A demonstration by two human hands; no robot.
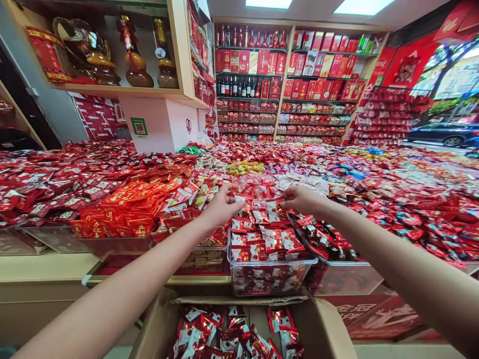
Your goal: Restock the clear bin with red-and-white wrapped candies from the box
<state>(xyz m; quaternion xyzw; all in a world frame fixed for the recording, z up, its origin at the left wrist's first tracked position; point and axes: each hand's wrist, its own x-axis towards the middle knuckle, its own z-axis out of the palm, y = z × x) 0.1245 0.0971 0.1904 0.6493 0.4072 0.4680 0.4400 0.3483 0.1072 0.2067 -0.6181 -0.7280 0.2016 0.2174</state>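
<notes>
Both of my hands are over the back part of a clear plastic bin (275,262) filled with small red-and-white wrapped candy packets (274,237). At its back left, my left hand (223,205) has bent fingers and the thumb against the edge of a candy packet (244,200). Across from it, my right hand (300,200) pinches the corner of another candy packet (276,211) between thumb and fingertips. Below the bin, an open cardboard box (331,324) holds more packets (232,335) of the same look, lying loose.
Bins of red-orange packets (123,212) stand to the left, and dark red-wrapped candies (325,239) to the right. Heaps of sweets spread behind. A white pillar (149,124) carries a cabinet (123,89) at upper left. Shelves (250,99) with bottles and boxes line the back wall.
</notes>
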